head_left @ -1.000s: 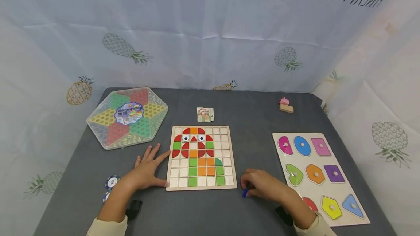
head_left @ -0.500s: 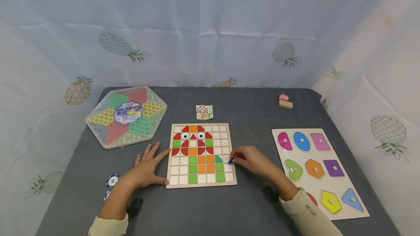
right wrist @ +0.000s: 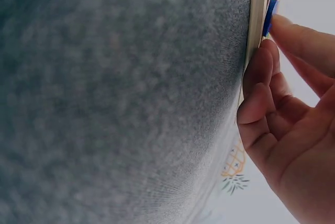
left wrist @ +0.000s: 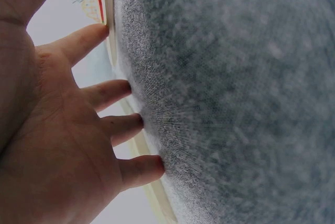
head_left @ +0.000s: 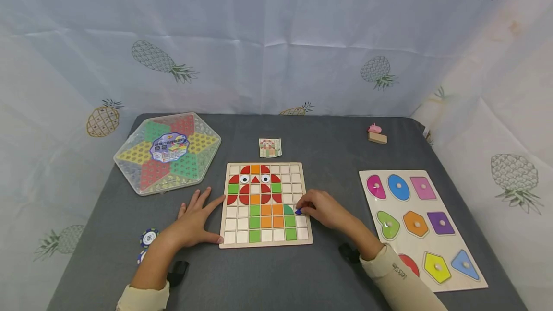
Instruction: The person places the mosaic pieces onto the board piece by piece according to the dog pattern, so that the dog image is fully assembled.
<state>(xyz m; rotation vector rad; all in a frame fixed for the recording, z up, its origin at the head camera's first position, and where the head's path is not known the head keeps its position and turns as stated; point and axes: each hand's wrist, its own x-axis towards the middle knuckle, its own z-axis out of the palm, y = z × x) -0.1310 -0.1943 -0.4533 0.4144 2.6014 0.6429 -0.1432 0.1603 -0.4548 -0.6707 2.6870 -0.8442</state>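
A wooden grid board [head_left: 230,244] lies mid-table, its upper and central cells filled with red, orange and green tiles plus two eye tiles. My left hand [head_left: 192,224] lies flat with fingers spread, thumb and index fingertip at the board's left edge; the left wrist view shows its straight fingers [left wrist: 123,130]. Over the board's right edge, my right hand [head_left: 321,209] pinches a small blue tile [head_left: 298,211] beside the teal quarter-round tile [head_left: 288,210]. In the right wrist view the blue tile [right wrist: 270,17] shows at the thumb tip, close over the board, the other fingers curled.
A small picture card [head_left: 270,148] lies behind the board. At left are a hexagonal Chinese checkers box [head_left: 168,155] and poker chips [head_left: 149,237]. A knobbed shape puzzle [head_left: 425,253] lies right; a wooden block [head_left: 377,138] with a pink figure sits at the back right.
My right hand has carried the blue tile from the table at the board's lower right, up and left onto the board's right-hand column. The left hand has stayed in place.
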